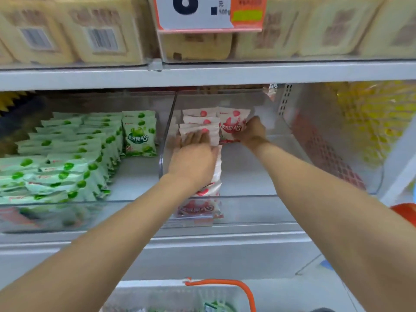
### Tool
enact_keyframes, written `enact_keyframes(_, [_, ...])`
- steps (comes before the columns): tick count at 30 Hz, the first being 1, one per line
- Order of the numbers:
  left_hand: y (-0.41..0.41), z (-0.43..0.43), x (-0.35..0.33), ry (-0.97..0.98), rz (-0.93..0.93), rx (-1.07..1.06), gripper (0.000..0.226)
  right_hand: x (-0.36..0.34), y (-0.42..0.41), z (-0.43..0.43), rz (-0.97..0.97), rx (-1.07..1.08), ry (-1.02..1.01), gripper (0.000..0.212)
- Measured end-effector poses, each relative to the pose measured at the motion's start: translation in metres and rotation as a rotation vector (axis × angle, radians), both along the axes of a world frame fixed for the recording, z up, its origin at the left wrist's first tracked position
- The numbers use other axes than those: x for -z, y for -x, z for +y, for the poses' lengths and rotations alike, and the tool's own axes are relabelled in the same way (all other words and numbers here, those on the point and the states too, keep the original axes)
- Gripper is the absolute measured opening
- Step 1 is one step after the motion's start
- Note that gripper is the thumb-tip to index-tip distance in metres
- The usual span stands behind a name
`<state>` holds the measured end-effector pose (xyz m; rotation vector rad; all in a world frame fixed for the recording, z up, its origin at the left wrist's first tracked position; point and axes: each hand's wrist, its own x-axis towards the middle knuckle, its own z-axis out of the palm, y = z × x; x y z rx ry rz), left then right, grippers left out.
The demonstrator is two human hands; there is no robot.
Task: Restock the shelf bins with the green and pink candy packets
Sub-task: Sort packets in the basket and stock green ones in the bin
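Left hand [193, 152]: lying flat, fingers straight, pressing on the row of pink packets [198, 120].
Right hand [251, 131]: gripping an upright pink packet [233, 122] just beside the left hand's fingertips.
Clear bin [258, 208]: surrounding both hands and holding the pink row.
Green packets [67, 167]: sitting stacked to the left of the left hand.

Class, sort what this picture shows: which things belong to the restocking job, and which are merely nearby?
Belongs to the job: pink candy packets, green candy packets, clear bin, basket, left hand pressing the pink stack, right hand gripping a pink packet.
Merely nearby: beige packs on the upper shelf, price tag, yellow packets to the right.
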<state>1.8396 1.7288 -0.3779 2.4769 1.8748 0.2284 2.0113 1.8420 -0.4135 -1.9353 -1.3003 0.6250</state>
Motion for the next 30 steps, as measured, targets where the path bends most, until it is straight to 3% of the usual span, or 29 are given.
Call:
enact_keyframes(4, [-0.001,0.0,-0.001,0.035,-0.025,0.011,0.056,0.001,-0.005,-0.004,0.022,-0.006,0.041,0.058])
enact_keyframes(6, [0.0,0.003,-0.002,0.037,-0.064,0.01,0.054,-0.007,-0.009,-0.013,-0.005,0.027,0.057,0.038])
enact_keyframes(8, [0.002,0.003,-0.007,0.052,-0.191,0.009,0.049,-0.024,-0.01,-0.027,-0.09,0.039,0.074,0.019])
enact_keyframes(11, [0.006,-0.005,-0.025,0.075,-0.388,0.028,0.036,-0.055,-0.003,-0.069,-0.209,-0.128,0.087,0.019])
enact_keyframes(14, [0.014,-0.016,-0.054,0.052,-0.226,0.158,0.034,-0.078,0.007,-0.132,0.04,-0.423,0.039,0.011])
enact_keyframes(18, [0.033,-0.031,-0.088,0.202,0.173,0.297,0.021,-0.088,0.023,-0.178,-0.024,-0.731,0.056,0.01])
enact_keyframes(21, [0.041,-0.033,-0.083,0.172,0.371,0.309,0.034,-0.079,0.034,-0.188,-0.063,-0.796,0.057,0.02])
enact_keyframes(24, [0.041,-0.03,-0.073,0.096,0.382,0.323,0.041,-0.07,0.043,-0.19,-0.178,-0.811,0.015,0.02])
enact_keyframes(30, [0.043,-0.022,-0.069,0.095,0.356,0.323,0.026,-0.07,0.051,-0.188,-0.312,-0.823,-0.029,0.027])
